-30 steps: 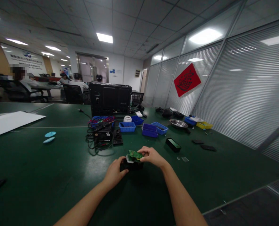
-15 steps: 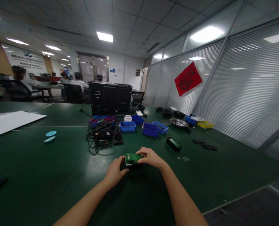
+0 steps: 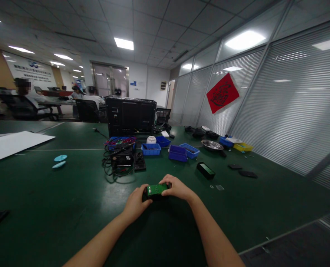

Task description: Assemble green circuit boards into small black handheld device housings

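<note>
A small black device case with a green circuit board (image 3: 155, 190) lying flat in its top sits on the green table (image 3: 56, 207) in front of me. My left hand (image 3: 135, 203) grips the case's left end, fingers curled round it. My right hand (image 3: 176, 187) is closed over the right end, fingertips pressing on the board's edge.
Behind stand a black box-shaped unit (image 3: 130, 115), a tangle of cables with a black tool (image 3: 120, 160), several blue bins (image 3: 178, 152), a metal bowl (image 3: 211, 145), a yellow tray (image 3: 242, 147) and another black device (image 3: 205, 170). White sheet (image 3: 12, 142) at left. People sit at far desks.
The green board, tilted up above the case a second ago, has been lowered and now lies flat in the case. Both hands stayed on it.
</note>
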